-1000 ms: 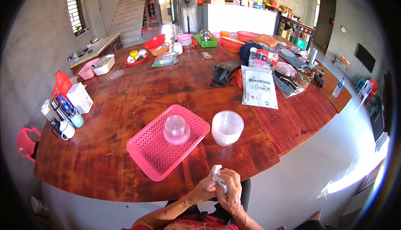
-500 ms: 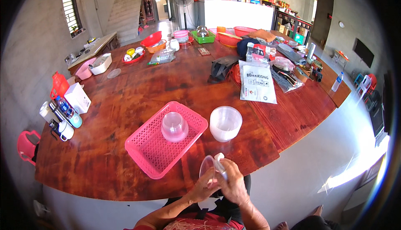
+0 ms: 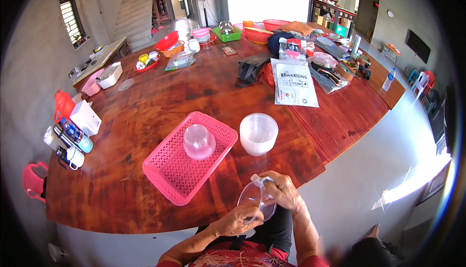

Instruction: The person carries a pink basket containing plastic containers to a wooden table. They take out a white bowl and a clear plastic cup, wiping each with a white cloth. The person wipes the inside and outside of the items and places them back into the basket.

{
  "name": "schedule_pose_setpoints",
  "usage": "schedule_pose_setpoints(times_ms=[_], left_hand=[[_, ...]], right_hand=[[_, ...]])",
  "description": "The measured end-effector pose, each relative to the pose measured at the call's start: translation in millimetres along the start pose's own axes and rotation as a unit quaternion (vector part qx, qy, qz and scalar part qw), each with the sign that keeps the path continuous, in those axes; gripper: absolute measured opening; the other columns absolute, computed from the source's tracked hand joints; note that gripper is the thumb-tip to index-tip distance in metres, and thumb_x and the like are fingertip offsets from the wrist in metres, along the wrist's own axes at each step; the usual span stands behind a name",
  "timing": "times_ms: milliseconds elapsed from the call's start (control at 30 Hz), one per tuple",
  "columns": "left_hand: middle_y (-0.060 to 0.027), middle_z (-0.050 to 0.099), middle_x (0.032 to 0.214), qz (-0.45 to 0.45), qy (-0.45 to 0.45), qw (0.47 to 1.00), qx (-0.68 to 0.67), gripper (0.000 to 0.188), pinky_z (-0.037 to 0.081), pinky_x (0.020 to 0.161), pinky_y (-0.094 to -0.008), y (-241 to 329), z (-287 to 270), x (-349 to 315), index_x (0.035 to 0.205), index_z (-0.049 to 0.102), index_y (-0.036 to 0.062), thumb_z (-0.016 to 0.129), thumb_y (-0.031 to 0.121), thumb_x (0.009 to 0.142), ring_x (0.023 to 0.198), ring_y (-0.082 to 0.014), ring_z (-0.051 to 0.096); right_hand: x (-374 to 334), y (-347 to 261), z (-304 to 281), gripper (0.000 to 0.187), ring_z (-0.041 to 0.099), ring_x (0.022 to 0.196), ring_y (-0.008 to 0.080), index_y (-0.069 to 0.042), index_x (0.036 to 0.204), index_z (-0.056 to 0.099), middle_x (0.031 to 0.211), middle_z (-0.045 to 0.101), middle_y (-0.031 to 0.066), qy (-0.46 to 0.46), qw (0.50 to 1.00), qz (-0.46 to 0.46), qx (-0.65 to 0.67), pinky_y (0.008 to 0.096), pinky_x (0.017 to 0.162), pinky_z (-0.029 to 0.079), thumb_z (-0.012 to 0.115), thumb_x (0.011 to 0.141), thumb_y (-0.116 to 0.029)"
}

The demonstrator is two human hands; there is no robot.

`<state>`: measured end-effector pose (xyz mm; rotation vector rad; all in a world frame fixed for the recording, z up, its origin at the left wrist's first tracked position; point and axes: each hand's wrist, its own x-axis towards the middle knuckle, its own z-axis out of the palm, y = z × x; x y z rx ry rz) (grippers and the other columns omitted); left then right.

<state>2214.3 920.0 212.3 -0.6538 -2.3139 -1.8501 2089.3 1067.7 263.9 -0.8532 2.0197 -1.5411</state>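
Over my lap at the table's near edge, my left hand [image 3: 238, 220] grips the lower rim of a clear plastic bowl [image 3: 251, 196], which is tilted so that its round opening shows. My right hand [image 3: 285, 190] is closed on a small white cloth [image 3: 257, 180] at the bowl's upper rim; whether it is cloth or tissue is hard to make out. Beyond my hands lies a pink lattice basket [image 3: 156, 183] with a clear rounded bowl [image 3: 199, 145] standing in it. To the right of the basket stands a translucent white stack of bowls [image 3: 258, 143].
The wooden table [image 3: 111, 170] ends just before my lap. Cups and bottles [image 3: 75, 156] stand by a white box [image 3: 86, 116] at the left. Farther back are a white plastic package [image 3: 295, 85], a green basket [image 3: 228, 36] and a red tray [image 3: 147, 66].
Both hands and the bowl have shifted slightly right, and the bowl's opening now faces me more. The right hand has moved along the rim with the white cloth. My view has shifted slightly.
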Motion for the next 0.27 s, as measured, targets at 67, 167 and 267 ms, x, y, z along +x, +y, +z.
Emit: schedule_pose_setpoints(times_ms=[67,167,267], left_hand=[[-0.0085,0.056,0.094,-0.006,-0.009,1.0,0.008,0.018,0.044,0.08,-0.0359,-2.2,0.2,-1.1,0.088,0.056,0.0057,0.07,0.001,0.079,0.093,-0.0266,0.055],[-0.0086,0.056,0.104,-0.018,0.001,1.0,-0.003,0.018,0.045,0.084,-0.0336,-9.2,-2.3,-0.8,0.095,0.056,0.0043,0.068,0.0,0.082,0.1,-0.0251,0.056],[-0.009,0.055,0.114,-0.064,0.044,0.995,-0.069,0.019,0.045,0.09,-0.0319,-2.0,2.1,0.4,0.1,0.057,0.004,0.066,0.0,0.084,0.107,-0.0248,0.055]], right_hand=[[4.5,-2.1,-5.7,0.028,0.066,0.085,0.0298,0.004,0.108,0.059,0.094,0.065,0.0197,-0.035,0.999,0.028,-0.002,0.0386,0.078,0.052,0.045,0.086,-0.006],[0.2,6.5,0.2,0.033,0.063,0.093,0.0353,0.004,0.114,0.055,0.101,0.062,0.0212,0.008,0.992,-0.111,-0.053,0.0399,0.082,0.05,0.049,0.083,-0.006],[-9.8,9.1,7.6,0.045,0.056,0.106,0.0394,0.004,0.121,0.05,0.113,0.056,0.022,0.031,0.977,-0.183,-0.1,0.042,0.089,0.047,0.056,0.077,-0.005]])
